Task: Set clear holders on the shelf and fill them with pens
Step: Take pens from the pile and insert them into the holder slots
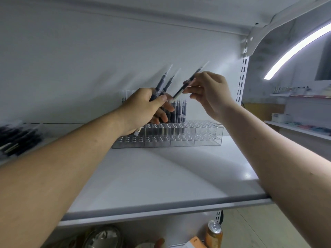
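Observation:
A clear stepped holder (pixel 207 135) with many holes stands at the back of the white shelf (pixel 161 176). Several dark pens (pixel 179 111) stand upright in its rear rows; the right section holds none. My left hand (pixel 143 108) hovers over the holder's left half, shut on a bunch of dark pens (pixel 163 83) whose white tips point up. My right hand (pixel 209 93) is just to its right, pinching a single dark pen (pixel 186 85) that slants down-left toward my left fingers.
A tray of dark pens (pixel 12 138) lies at the shelf's far left. A slotted upright (pixel 241 79) bounds the shelf on the right. Below the front edge stand an orange can (pixel 214 233) and a round tin (pixel 103 237). Further shelves (pixel 300 126) are at the right.

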A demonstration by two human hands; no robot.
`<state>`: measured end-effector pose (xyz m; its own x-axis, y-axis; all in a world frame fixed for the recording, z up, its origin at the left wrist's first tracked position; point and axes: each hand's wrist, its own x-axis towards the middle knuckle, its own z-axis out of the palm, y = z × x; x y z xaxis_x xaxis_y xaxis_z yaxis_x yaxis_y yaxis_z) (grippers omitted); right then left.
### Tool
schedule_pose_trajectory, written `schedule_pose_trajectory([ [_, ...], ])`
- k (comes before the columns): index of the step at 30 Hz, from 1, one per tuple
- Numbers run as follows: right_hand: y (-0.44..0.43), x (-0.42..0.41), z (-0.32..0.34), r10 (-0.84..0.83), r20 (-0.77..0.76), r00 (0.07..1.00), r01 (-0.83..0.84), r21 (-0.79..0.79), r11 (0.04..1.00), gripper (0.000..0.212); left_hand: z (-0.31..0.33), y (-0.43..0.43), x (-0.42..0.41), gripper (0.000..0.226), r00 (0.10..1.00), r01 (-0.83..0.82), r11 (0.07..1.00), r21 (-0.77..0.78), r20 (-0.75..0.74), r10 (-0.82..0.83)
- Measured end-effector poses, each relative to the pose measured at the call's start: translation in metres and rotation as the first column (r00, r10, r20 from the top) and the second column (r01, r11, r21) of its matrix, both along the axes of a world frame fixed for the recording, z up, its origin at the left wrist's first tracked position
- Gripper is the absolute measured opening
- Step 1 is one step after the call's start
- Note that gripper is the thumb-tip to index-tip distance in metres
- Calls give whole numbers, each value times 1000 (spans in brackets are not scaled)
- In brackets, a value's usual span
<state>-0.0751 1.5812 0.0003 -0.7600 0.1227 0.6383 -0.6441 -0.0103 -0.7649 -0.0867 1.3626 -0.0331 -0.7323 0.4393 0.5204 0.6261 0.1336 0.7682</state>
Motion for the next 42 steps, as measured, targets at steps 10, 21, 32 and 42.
schedule_pose_trajectory([
  [10,16,-14,-9,-502,-178,846,523,455,721,16,1,-3,5,22,998,-27,1000,1,-56,27],
  [21,16,-18,-17,-454,-51,890,368,669,645,14,4,-3,5,23,997,10,999,48,-73,-6],
  [32,15,-11,-21,-509,-48,859,331,811,482,3,4,-2,1,23,1000,-22,998,66,-8,23],
  [42,21,-11,-11,-487,-255,836,513,678,526,33,3,-3,-2,23,998,16,996,91,58,-21],
])
